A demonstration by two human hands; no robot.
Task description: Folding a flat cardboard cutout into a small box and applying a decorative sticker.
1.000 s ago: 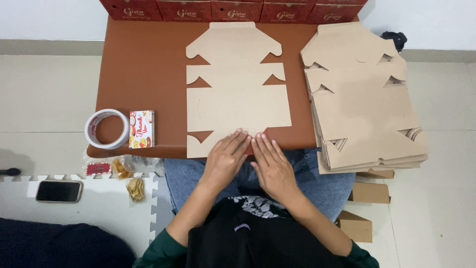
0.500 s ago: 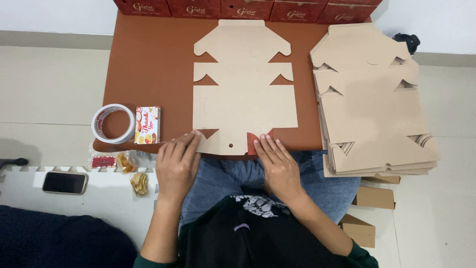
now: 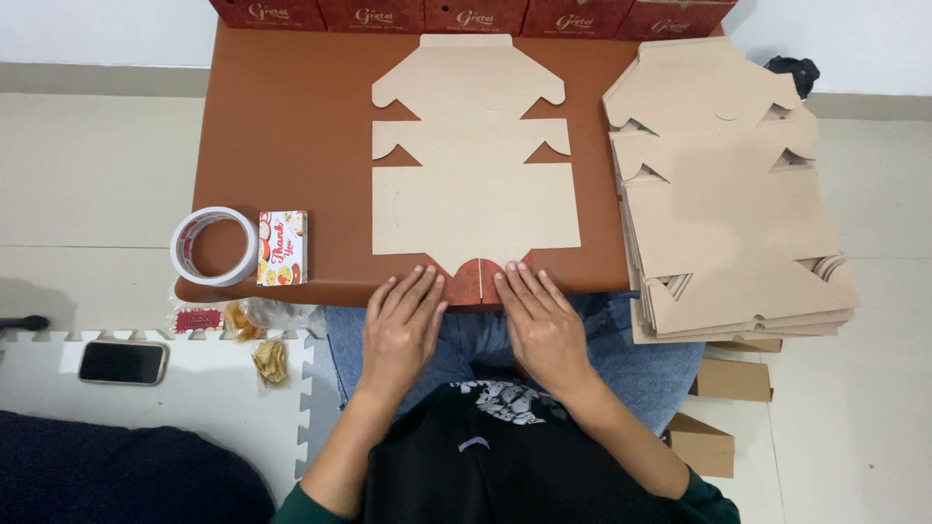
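On the white foam floor mat at the far left lies a dark rectangular phone (image 3: 122, 362), and near it, at the mat's edge, are a small red packet (image 3: 198, 319) and some crumpled clear wrappers (image 3: 262, 335). Above these, on the left corner of the low brown table (image 3: 291, 116), a white roll of tape (image 3: 215, 246) lies flat, touching a small pack of colourful printed cards (image 3: 283, 248) just to its right. In the middle of the table lies a flat, die-cut sheet of tan cardboard, an unfolded box blank (image 3: 473, 165), its near flap turned up over the table's front edge so that a red printed underside (image 3: 478, 278) shows. The left hand (image 3: 403, 325) lies palm down with fingers stretched out and close together, fingertips pressing on the left part of that folded flap; it grips nothing. The right hand (image 3: 540, 323) mirrors it, flat, fingers extended and together, pressing on the right part of the flap. Both wrists rest over the person's blue-jeaned lap. To the right, a stack of identical tan cardboard blanks (image 3: 728, 194) overhangs the table's right edge, well apart from the hands. Below it on the floor are small folded brown cardboard pieces (image 3: 723, 408). Along the table's far edge stands a row of dark red boxes (image 3: 466, 14).
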